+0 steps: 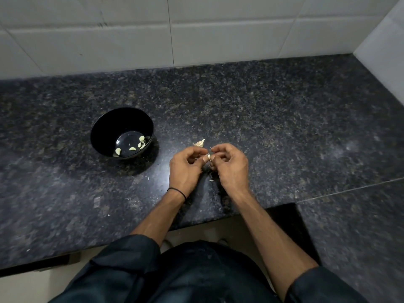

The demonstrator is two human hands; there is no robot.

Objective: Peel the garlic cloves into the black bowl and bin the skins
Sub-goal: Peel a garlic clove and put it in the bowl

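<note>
Roughly five peeled cloves (132, 148), one bowl (122, 121)

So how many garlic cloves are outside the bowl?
2: a held clove pinched between the left hand and right hand, and a loose clove on the counter just beyond them. More may be hidden under the hands.

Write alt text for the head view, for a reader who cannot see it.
The person's left hand and right hand pinch a small garlic clove between them over a dark granite counter. A black bowl to their left holds several peeled cloves; an unpeeled garlic piece lies just beyond the hands.
</note>
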